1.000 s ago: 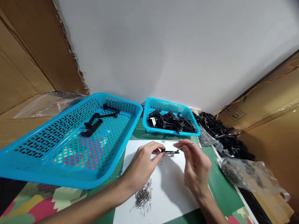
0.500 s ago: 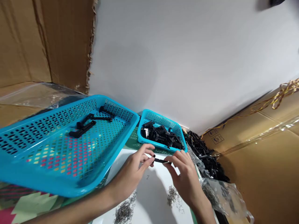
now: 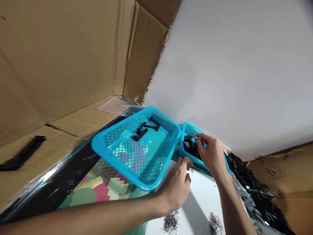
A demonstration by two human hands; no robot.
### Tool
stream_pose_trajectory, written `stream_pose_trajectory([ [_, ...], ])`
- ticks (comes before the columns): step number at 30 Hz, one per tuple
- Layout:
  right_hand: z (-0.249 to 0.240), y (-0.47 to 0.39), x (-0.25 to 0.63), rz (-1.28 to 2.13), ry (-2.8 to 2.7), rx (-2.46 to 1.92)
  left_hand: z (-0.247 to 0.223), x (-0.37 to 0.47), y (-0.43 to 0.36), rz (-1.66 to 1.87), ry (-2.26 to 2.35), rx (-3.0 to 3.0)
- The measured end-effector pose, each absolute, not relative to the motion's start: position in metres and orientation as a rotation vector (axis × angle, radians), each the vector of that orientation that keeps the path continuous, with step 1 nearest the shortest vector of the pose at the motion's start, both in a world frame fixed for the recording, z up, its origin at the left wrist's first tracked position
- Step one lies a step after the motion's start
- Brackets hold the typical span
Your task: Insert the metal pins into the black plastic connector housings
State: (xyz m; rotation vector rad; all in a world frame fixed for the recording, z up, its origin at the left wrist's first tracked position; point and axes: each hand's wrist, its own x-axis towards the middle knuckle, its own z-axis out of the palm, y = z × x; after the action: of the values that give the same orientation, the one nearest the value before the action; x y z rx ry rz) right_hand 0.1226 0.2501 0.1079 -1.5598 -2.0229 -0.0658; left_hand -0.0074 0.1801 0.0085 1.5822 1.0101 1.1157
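My right hand (image 3: 212,153) is over the small blue basket (image 3: 186,125), its thumb and fingertips pinched together among the black plastic parts (image 3: 191,147). What lies between those fingertips is too dark and small to make out. My left hand (image 3: 178,186) hovers over the white board (image 3: 201,189), near the corner of the small basket. Its fingers are curled but apart, and nothing shows between them. Several black plastic parts (image 3: 140,134) lie in the large blue basket (image 3: 122,171), left of my hands.
Two heaps of small metal pieces, one nearer (image 3: 171,222) and one to the right (image 3: 215,223), lie on the board. More black parts (image 3: 259,192) are piled at the right. Cardboard (image 3: 61,58) stands at the left, and a grey-white wall (image 3: 232,71) rises behind.
The view has swung left. My hands have separated from the black plastic part they held between them. My right hand has moved into the small basket; my left hand's fingers have spread.
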Motion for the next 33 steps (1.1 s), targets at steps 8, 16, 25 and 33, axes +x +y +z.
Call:
stream_pose_trajectory([
  [8, 0.100, 0.320, 0.007, 0.038, -2.692, -1.465, -0.004, -0.006, 0.176, 1.106, 0.983, 1.512],
  [16, 0.093, 0.334, -0.006, -0.017, -2.722, -1.543, 0.008, -0.009, 0.181, 1.143, 1.002, 1.354],
  [25, 0.142, 0.244, 0.102, 0.498, -1.896, -1.555, 0.035, -0.015, 0.184, 1.210, 0.696, 1.178],
  [33, 0.104, 0.164, 0.154, 0.951, -1.242, -1.500, 0.032, -0.014, 0.184, 1.051, 0.577, 1.517],
])
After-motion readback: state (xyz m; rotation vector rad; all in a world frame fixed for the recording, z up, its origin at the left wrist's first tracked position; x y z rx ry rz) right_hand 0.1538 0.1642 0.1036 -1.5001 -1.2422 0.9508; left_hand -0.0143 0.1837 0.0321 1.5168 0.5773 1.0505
